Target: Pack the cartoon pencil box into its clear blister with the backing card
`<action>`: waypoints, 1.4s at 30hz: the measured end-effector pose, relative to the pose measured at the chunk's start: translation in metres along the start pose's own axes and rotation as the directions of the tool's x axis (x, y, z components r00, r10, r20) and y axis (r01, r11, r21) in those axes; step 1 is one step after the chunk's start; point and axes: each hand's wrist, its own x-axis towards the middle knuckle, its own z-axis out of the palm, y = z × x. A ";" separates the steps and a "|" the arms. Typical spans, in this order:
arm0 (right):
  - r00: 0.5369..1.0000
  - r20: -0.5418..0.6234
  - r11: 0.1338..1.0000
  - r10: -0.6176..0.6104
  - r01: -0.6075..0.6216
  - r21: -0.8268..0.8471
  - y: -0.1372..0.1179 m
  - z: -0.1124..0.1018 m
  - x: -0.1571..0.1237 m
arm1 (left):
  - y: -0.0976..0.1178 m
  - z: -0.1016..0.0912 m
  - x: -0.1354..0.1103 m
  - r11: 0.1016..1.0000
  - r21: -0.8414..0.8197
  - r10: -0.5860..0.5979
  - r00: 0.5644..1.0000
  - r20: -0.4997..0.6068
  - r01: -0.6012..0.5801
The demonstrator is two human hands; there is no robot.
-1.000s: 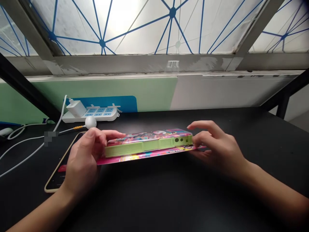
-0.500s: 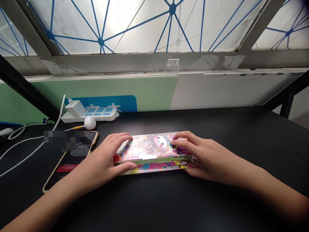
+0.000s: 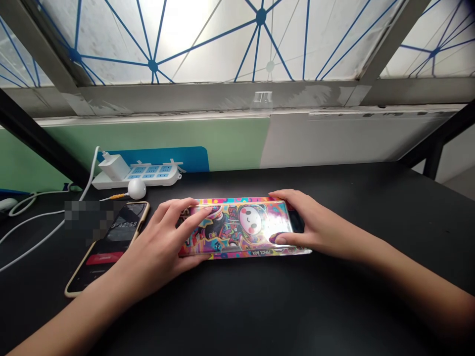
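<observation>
A colourful pencil box (image 3: 230,227) lies on the black table between my hands. Its top carries a cartoon figure with a round white face, and its near edge bears the words "PENCIL BOX", upside down to me. My left hand (image 3: 172,235) grips the left end, fingers across the top and thumb along the near edge. At the right end, my right hand (image 3: 302,220) is closed on the box, with its thumb on the top face and fingers at the far edge. Some of its fingers are hidden.
Left of the box lies a phone (image 3: 126,222) in a light case, partly behind my left forearm. A white power strip (image 3: 159,176) with a charger (image 3: 115,167) stands by the wall, a round white object (image 3: 137,189) before it. White cables (image 3: 37,247) run leftward.
The pencil box has turned from a tilt showing its near side to lying with its top facing up. My right thumb has moved from below onto the top, while the fingers shifted to the far edge.
</observation>
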 end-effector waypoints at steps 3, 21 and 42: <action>1.000 -0.010 1.000 -0.006 0.006 0.013 0.000 -0.004 -0.001 | 0.004 -0.002 -0.001 0.995 0.088 0.056 0.996 -0.063 -0.051; 0.855 -0.295 0.871 -0.427 0.302 -0.387 -0.024 -0.009 -0.012 | -0.010 -0.024 -0.003 0.994 0.081 0.091 0.961 -0.261 -0.072; 0.914 -0.039 0.810 -0.403 0.337 -0.480 -0.044 0.015 -0.015 | 0.003 -0.030 0.002 0.977 -0.015 0.215 0.976 0.028 -0.214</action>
